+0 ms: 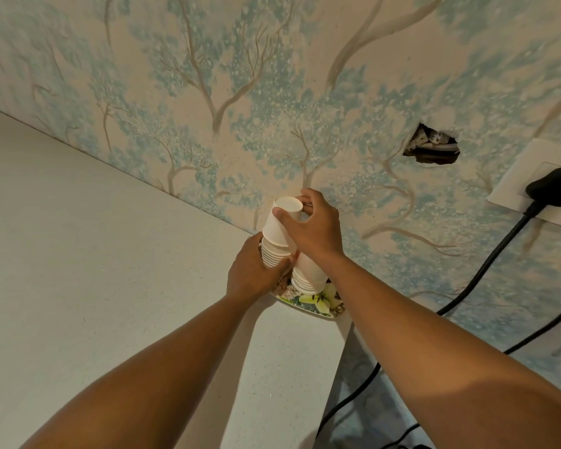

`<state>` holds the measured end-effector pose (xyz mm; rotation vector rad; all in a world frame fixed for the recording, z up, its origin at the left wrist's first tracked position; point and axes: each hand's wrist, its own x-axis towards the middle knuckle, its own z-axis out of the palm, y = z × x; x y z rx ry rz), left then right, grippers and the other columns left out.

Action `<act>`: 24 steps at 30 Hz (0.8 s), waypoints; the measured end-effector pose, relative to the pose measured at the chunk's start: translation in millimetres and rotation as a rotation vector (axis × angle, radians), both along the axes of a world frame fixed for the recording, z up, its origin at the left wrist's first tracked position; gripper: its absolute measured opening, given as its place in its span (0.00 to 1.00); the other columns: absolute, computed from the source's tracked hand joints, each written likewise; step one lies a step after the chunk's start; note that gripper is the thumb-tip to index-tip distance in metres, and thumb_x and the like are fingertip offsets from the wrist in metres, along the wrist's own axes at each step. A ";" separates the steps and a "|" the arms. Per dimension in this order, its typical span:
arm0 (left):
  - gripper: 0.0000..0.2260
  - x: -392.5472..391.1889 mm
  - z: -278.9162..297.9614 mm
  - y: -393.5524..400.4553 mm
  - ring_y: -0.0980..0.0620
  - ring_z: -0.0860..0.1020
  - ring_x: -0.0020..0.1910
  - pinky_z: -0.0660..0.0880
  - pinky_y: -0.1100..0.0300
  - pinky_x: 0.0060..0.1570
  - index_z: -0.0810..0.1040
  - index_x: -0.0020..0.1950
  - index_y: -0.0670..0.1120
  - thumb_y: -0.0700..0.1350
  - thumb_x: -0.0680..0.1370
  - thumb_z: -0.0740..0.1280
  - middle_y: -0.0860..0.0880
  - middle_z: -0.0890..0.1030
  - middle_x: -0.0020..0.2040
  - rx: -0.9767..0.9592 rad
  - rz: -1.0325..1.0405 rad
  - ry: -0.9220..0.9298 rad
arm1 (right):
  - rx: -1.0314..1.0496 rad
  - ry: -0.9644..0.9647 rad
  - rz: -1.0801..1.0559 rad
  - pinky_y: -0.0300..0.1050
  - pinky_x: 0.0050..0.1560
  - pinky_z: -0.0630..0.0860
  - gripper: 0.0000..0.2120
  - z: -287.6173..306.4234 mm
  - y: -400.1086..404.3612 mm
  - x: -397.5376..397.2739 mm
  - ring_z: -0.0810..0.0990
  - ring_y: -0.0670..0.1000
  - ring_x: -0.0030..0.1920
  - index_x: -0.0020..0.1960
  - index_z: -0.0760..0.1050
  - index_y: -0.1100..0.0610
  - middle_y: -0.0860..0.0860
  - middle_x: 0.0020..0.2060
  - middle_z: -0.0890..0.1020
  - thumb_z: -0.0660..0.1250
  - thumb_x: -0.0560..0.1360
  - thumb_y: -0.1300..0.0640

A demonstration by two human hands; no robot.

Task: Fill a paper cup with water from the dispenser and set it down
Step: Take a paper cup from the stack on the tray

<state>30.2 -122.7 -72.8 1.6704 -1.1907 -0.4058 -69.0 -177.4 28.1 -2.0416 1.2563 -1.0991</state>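
Two stacks of upside-down white paper cups stand on a flowered tray [318, 304] against the wall. My left hand [253, 273] grips the lower cups of the left stack [270, 254]. My right hand [311, 228] pinches the topmost paper cup [277, 226] of that stack, thumb on its side and fingers behind its base, and the cup is tilted a little off the stack. The right stack [308, 273] stands untouched, partly hidden by my right wrist. No water dispenser is in view.
A pale speckled counter [94, 270] runs left and toward me, ending at a right edge near the tray. A white wall socket [531, 186] holds a black plug whose cable [486, 270] hangs down the patterned wall. A ragged hole [433, 147] gapes in the wall.
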 end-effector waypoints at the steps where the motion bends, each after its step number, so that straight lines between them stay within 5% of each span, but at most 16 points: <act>1: 0.32 -0.5 1.7 0.7 0.51 0.76 0.63 0.69 0.59 0.55 0.68 0.69 0.57 0.67 0.69 0.70 0.54 0.77 0.66 0.007 -0.001 -0.001 | -0.011 -0.010 0.004 0.52 0.61 0.77 0.33 3.0 0.2 -0.2 0.79 0.50 0.59 0.68 0.71 0.53 0.49 0.60 0.80 0.75 0.68 0.42; 7: 0.33 -0.5 8.1 1.9 0.48 0.76 0.64 0.73 0.53 0.60 0.67 0.69 0.55 0.66 0.69 0.71 0.51 0.76 0.67 0.060 -0.023 -0.018 | -0.143 -0.072 -0.016 0.52 0.56 0.80 0.32 23.5 6.4 -5.7 0.80 0.49 0.57 0.66 0.72 0.53 0.49 0.60 0.81 0.75 0.68 0.40; 12: 0.52 4.4 10.8 9.5 0.44 0.70 0.71 0.70 0.37 0.65 0.55 0.76 0.59 0.80 0.57 0.65 0.51 0.66 0.76 0.162 -0.005 0.025 | -0.160 -0.212 -0.068 0.50 0.54 0.82 0.33 37.1 18.0 -10.5 0.80 0.48 0.58 0.68 0.72 0.52 0.49 0.62 0.80 0.74 0.68 0.40; 16: 0.55 6.7 25.0 32.9 0.43 0.63 0.75 0.64 0.38 0.70 0.52 0.79 0.54 0.79 0.59 0.66 0.50 0.58 0.79 0.176 0.068 0.015 | -0.085 -0.383 -0.084 0.40 0.52 0.80 0.32 42.5 36.6 -16.9 0.80 0.47 0.56 0.69 0.70 0.54 0.50 0.62 0.80 0.76 0.70 0.45; 19: 0.48 0.8 38.3 57.2 0.46 0.62 0.75 0.62 0.45 0.70 0.53 0.79 0.53 0.72 0.67 0.67 0.50 0.57 0.79 0.084 0.051 0.088 | 0.006 -0.495 -0.106 0.33 0.45 0.77 0.32 41.5 55.0 -21.7 0.82 0.49 0.54 0.69 0.70 0.55 0.49 0.59 0.80 0.76 0.70 0.46; 22: 0.45 -8.5 49.9 80.8 0.48 0.60 0.76 0.60 0.47 0.70 0.54 0.79 0.54 0.77 0.68 0.57 0.51 0.57 0.79 -0.022 0.042 0.167 | 0.131 -0.623 -0.126 0.23 0.36 0.73 0.32 37.0 74.9 -29.5 0.80 0.44 0.47 0.70 0.70 0.56 0.45 0.54 0.79 0.76 0.70 0.48; 24: 0.45 -17.0 55.1 96.5 0.48 0.61 0.76 0.60 0.49 0.70 0.55 0.79 0.54 0.78 0.69 0.52 0.50 0.59 0.79 -0.080 0.010 0.189 | 0.211 -0.676 -0.139 0.24 0.39 0.74 0.32 30.4 92.6 -35.9 0.79 0.45 0.48 0.70 0.70 0.55 0.44 0.52 0.79 0.75 0.70 0.48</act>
